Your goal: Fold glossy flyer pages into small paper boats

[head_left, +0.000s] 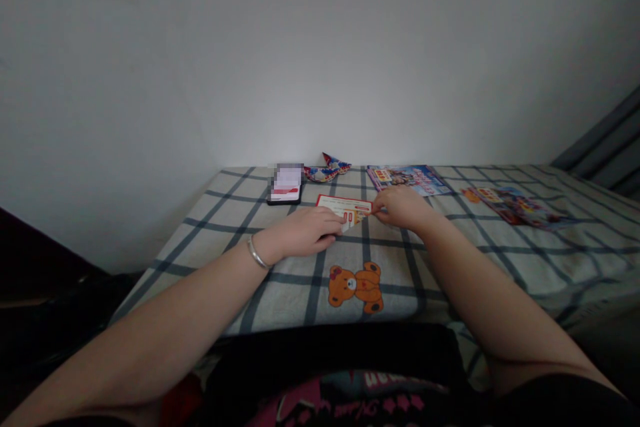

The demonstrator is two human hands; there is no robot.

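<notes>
A small sheet of printed paper (345, 203), white with red edging and red and yellow print, lies on the cloth between my hands. Its lower edge slants, as if a corner were folded. My left hand (307, 230), with a silver bangle at the wrist, rests on the paper's left side. Its fingers stretch forward over the sheet and the thumb is apart. At the paper's right edge, my right hand (400, 207) pinches the sheet between thumb and fingertips. The fingers partly cover both sides of the paper.
A phone (286, 185) with a lit, partly blurred screen lies beyond my left hand. Beside it stands a folded blue-and-red paper shape (327, 168). Two colourful printed sheets, one nearer (517, 207) and one farther (410, 179), lie to the right. A checked cloth (300, 293) with a printed bear covers the surface, against a wall.
</notes>
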